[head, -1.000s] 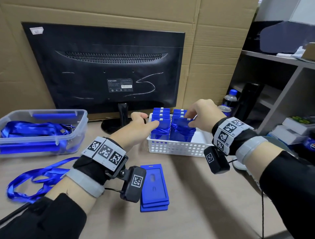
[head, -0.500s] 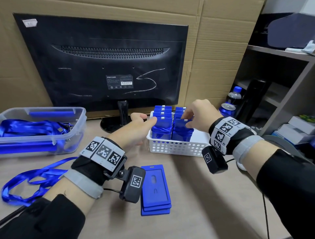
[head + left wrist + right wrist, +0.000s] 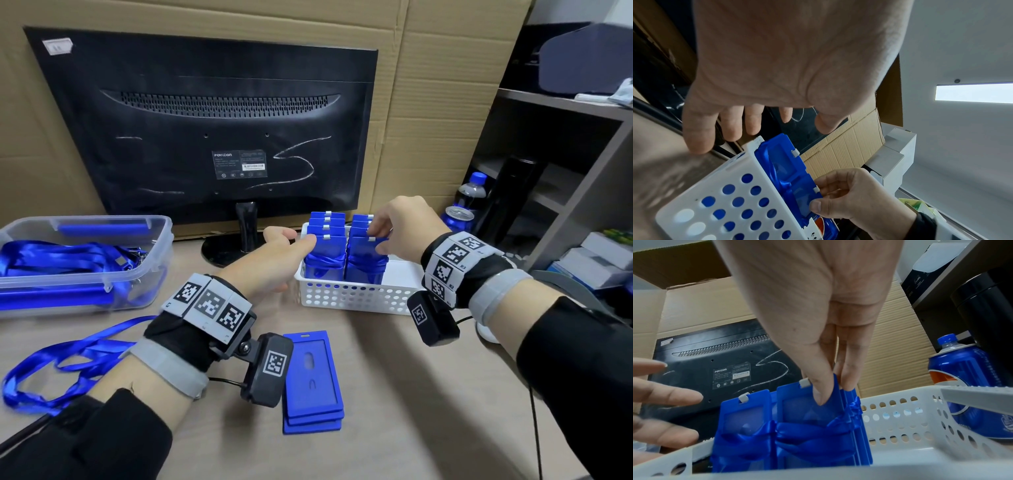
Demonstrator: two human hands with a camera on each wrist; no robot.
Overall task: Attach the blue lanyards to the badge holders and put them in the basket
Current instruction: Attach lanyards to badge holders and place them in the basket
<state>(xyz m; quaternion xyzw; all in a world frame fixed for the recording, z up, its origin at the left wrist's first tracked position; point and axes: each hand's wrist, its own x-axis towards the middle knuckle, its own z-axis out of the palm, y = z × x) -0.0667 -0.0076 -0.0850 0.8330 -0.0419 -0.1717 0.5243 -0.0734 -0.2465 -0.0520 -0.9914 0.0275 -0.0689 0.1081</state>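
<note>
A white plastic basket [image 3: 356,297] with round holes punched through its walls sits on the tan table [image 3: 411,394], and blue badge holders stand upright in it in two rows, each flat rigid rectangle wrapped with shiny ribbon and tipped with a small white clip; four clips show in the left row, and the right row's count is partly hidden. The right hand [image 3: 406,228] pinches the top corner of the front badge holder [image 3: 809,410] in the right row, thumb on its face and fingers curled behind it. The left hand [image 3: 270,262] reaches toward the left row with fingers straight and loosely spread, holding nothing, its fingertips just beside the front holder there. Three bare badge holders [image 3: 313,380] lie stacked flat on the table in front of the basket. A loose blue lanyard [image 3: 68,356] curls at the left, and more fill a clear plastic tub [image 3: 85,260]. Behind stands a black monitor [image 3: 212,123], its back scratched, with a label reading "Povizon". One blue can [image 3: 966,386] and one blue-capped bottle [image 3: 474,192] stand to the right.
</note>
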